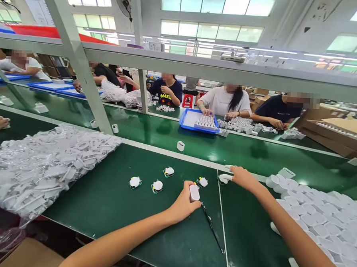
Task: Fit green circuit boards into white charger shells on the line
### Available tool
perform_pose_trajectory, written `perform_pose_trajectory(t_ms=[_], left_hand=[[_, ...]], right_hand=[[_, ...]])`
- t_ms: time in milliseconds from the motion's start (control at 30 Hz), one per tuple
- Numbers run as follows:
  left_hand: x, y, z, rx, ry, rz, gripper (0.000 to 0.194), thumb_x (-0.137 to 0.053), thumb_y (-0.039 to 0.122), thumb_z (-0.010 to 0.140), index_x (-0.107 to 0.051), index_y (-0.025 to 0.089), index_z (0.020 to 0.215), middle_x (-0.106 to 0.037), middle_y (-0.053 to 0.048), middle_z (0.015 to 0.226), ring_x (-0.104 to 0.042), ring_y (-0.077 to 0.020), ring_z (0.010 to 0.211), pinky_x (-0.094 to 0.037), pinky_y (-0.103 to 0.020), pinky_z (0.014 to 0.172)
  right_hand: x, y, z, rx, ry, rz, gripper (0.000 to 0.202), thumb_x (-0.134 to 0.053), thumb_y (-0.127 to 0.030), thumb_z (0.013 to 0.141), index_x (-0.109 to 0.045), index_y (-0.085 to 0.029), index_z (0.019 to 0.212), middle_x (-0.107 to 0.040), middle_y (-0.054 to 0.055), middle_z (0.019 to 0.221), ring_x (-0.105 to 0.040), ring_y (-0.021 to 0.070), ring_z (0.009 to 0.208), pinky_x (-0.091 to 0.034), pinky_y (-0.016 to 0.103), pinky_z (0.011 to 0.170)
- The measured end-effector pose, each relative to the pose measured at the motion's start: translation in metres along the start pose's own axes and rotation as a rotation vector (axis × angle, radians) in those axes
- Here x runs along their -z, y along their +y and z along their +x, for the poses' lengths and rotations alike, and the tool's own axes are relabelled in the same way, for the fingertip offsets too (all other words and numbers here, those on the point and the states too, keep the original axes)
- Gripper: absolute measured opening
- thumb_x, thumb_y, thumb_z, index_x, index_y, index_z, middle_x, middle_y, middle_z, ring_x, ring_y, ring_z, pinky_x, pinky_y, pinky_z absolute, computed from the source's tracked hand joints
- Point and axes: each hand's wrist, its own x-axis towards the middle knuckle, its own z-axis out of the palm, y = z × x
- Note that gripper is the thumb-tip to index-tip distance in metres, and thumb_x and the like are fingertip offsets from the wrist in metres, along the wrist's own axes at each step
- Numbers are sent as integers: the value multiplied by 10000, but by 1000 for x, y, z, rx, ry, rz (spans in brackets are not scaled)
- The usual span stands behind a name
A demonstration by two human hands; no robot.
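My left hand [184, 202] holds a white plastic housing [195, 193] upright between thumb and fingers over the green table. To the right, my right hand [235, 177] reaches toward the table's far edge, white covers on its fingertips, at a small circuit board [221, 178] that they partly hide; whether they grip it is unclear. Near my left hand lies a board with a white round top [202, 182]. More such boards [157, 186] lie to the left. A thin black tool [212, 227] rests between my arms.
Many white parts in clear plastic [45, 162] cover the left side. White housings [320, 216] are massed at the right. Beyond the pale table edge, a green belt [154, 132] carries a white housing [180, 146]. Several people sit across it, near a blue tray [186, 128].
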Motion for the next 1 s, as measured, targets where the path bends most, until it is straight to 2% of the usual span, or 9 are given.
perform_pose_trajectory(t_ms=[133,233,333,433,533,633,700,800,1000], left_hand=[[10,11,3,-157,6,109,411,-685,147,717,-532,183,1096,-600,-22,1012,-563,-167,912,-471,-302,832],[25,25,9,-303,34,190,466,-690,164,718,-580,194,1170,-627,-75,1221,-583,-230,1116,-472,-382,981],[38,48,14,-415,83,234,494,-683,213,752,-570,197,1233,-603,-116,1333,-576,-265,1221,-498,-422,1000],[42,83,12,-578,97,266,500,-720,239,776,-577,224,1255,-610,-113,1364,-579,-258,1271,-534,-392,992],[36,121,1,-885,132,355,516,-750,205,799,-576,251,1283,-646,-106,1334,-632,-230,1225,-585,-302,913],[24,144,-13,-1046,151,402,597,-764,169,806,-535,264,1348,-650,-96,1338,-631,-209,1239,-570,-269,968],[16,146,-19,-1053,148,384,626,-760,166,815,-506,256,1380,-646,-101,1343,-625,-210,1251,-559,-274,1006],[9,138,-22,-1031,112,340,603,-740,143,827,-511,245,1375,-637,-107,1355,-612,-220,1271,-565,-275,1008],[9,128,-19,-1034,29,346,618,-729,118,829,-501,231,1392,-597,-101,1404,-569,-237,1319,-520,-327,1091]], right_hand=[[-3,-1,-3,157,-61,147,269,-643,-351,935,-638,-156,1120,-665,66,1136,-652,207,1017,-544,431,905],[-9,-4,-1,182,31,309,237,-634,-353,941,-648,-150,1064,-674,56,1071,-662,184,939,-561,398,853],[-2,-6,-2,203,235,533,266,-617,-388,949,-644,-143,1050,-680,44,1014,-670,174,881,-572,380,808],[22,-16,-19,253,516,758,349,-525,-459,976,-613,-154,1123,-684,81,1086,-675,200,976,-571,388,845],[52,-39,-63,366,770,912,467,-427,-564,976,-547,-202,1245,-651,101,1222,-643,223,1116,-549,404,933],[71,-68,-116,608,1020,994,361,-568,-543,931,-614,-268,1160,-671,58,1179,-653,236,1101,-564,417,929],[75,-84,-141,794,1169,930,335,-594,-458,943,-607,-269,1220,-684,54,1111,-663,214,1085,-581,375,934],[72,-94,-153,948,1262,715,400,-542,-372,980,-539,-202,1342,-669,87,1119,-645,201,1147,-569,339,998],[65,-91,-144,818,1214,667,363,-605,-382,942,-608,-224,1269,-608,97,1263,-645,242,1163,-566,377,1020]])
